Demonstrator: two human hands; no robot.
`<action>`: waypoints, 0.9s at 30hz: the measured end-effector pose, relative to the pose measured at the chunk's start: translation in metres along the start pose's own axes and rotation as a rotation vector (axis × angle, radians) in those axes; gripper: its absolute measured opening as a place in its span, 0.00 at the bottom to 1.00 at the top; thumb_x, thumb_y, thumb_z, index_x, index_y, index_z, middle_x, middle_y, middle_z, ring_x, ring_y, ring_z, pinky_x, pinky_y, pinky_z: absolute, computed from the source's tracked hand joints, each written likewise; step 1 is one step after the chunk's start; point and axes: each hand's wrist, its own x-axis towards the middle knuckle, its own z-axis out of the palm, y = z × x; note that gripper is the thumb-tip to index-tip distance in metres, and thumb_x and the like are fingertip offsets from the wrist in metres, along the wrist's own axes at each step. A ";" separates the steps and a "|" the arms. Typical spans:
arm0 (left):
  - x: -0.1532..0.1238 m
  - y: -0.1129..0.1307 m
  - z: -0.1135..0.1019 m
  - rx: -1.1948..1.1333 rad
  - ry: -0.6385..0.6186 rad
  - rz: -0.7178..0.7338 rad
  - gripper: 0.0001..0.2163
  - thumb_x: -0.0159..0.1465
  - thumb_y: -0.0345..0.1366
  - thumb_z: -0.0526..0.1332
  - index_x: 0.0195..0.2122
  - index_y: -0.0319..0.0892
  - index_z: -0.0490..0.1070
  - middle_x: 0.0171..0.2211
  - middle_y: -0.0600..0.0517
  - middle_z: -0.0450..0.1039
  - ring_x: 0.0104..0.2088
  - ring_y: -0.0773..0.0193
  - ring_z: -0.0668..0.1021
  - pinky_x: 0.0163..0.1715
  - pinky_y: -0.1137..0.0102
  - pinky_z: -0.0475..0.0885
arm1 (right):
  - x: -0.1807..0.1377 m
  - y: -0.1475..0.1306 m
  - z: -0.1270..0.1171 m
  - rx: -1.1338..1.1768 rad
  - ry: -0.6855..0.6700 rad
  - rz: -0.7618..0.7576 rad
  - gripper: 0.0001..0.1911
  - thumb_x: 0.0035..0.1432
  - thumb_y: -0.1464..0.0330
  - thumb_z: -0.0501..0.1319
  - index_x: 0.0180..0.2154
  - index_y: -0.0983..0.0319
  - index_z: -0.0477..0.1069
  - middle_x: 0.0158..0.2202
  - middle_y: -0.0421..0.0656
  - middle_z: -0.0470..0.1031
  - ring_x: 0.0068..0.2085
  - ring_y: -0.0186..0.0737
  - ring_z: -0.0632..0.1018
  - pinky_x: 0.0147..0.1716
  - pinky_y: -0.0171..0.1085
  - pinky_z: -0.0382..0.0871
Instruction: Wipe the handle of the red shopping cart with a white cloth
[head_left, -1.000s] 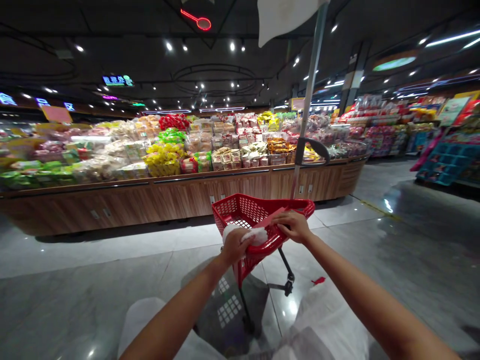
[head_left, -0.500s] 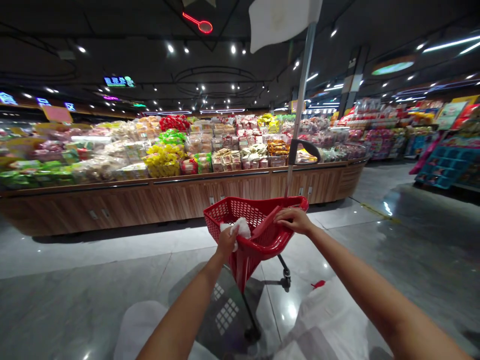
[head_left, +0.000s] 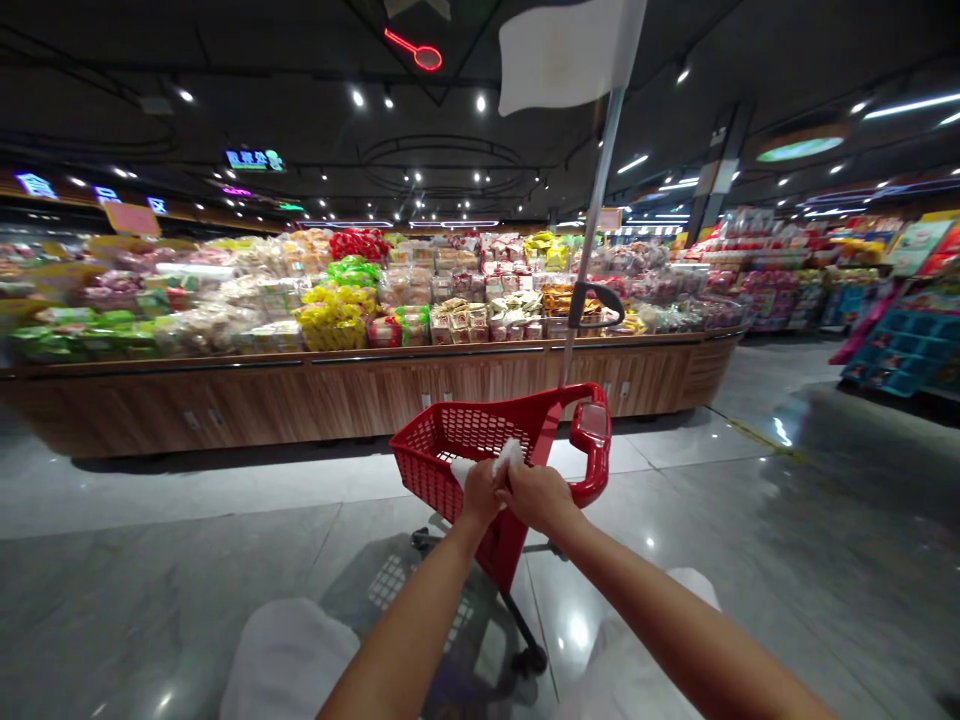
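A crumpled white cloth or tissue [head_left: 511, 455] sticks up between my two hands, in front of the red shopping cart [head_left: 469, 415]. The fingers of my left hand [head_left: 481, 492] are closed around it. Against it, my right hand [head_left: 538, 497] has its fingers closed on the same white piece. Both hands hide the near rim of the perforated basket. On the right, the cart's glossy red handle [head_left: 598, 450] stands free of both hands.
A long wood-panelled display counter [head_left: 375, 390] piled with packaged food runs behind the cart. A pole [head_left: 596, 210] with a white flag [head_left: 566, 55] and a black grip [head_left: 600, 305] rises at the cart. More shelves [head_left: 900, 325] stand right, over a shiny tiled floor [head_left: 172, 550].
My right hand has left the cart's rim and moved left and down to the white cloth beside my left hand. The cart has turned, its basket swinging left and its handle now plainly showing.
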 end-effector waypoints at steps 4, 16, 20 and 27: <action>-0.006 -0.024 -0.010 0.046 -0.104 0.069 0.19 0.69 0.43 0.45 0.29 0.41 0.69 0.29 0.49 0.73 0.31 0.62 0.73 0.34 0.69 0.66 | -0.002 0.022 0.021 -0.112 0.122 -0.136 0.17 0.64 0.58 0.53 0.41 0.65 0.71 0.37 0.54 0.77 0.37 0.48 0.79 0.33 0.38 0.66; -0.033 -0.031 -0.017 0.495 0.025 -0.162 0.15 0.68 0.41 0.49 0.41 0.40 0.73 0.35 0.46 0.75 0.40 0.54 0.74 0.44 0.61 0.64 | -0.005 0.072 0.029 -0.105 0.111 -0.213 0.18 0.65 0.56 0.52 0.53 0.53 0.68 0.41 0.46 0.78 0.36 0.43 0.78 0.32 0.36 0.61; -0.019 0.024 0.015 0.388 -0.023 -0.078 0.14 0.69 0.40 0.48 0.44 0.43 0.72 0.38 0.48 0.75 0.40 0.58 0.74 0.43 0.64 0.64 | 0.003 0.068 0.023 -0.125 0.084 -0.237 0.17 0.66 0.57 0.51 0.48 0.56 0.71 0.41 0.47 0.78 0.38 0.45 0.78 0.33 0.36 0.63; -0.020 -0.030 -0.028 0.429 -0.280 0.012 0.14 0.64 0.33 0.55 0.50 0.43 0.70 0.41 0.48 0.73 0.43 0.57 0.74 0.44 0.64 0.65 | 0.006 0.076 0.020 -0.128 0.087 -0.281 0.18 0.66 0.56 0.51 0.53 0.53 0.68 0.43 0.45 0.77 0.40 0.43 0.78 0.34 0.35 0.63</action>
